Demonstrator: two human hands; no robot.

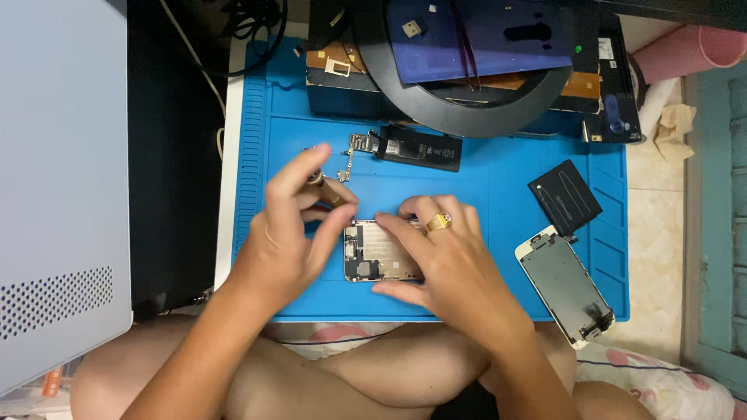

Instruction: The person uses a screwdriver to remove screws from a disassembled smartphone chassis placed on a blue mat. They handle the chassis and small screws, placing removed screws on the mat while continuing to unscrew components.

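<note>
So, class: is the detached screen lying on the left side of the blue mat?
No, the screen lies at the right edge of the mat, right of both hands.

A detached white-framed phone screen lies face-down at the blue mat's right edge, below a black battery.

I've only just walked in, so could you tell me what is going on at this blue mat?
A person sits over a blue work mat with an opened phone body on it. The right hand rests on the phone body and steadies it, while the left hand holds a gold-coloured screwdriver by its top end. A detached screen panel lies to the right, a black battery above it, and a circuit board further back.
</note>
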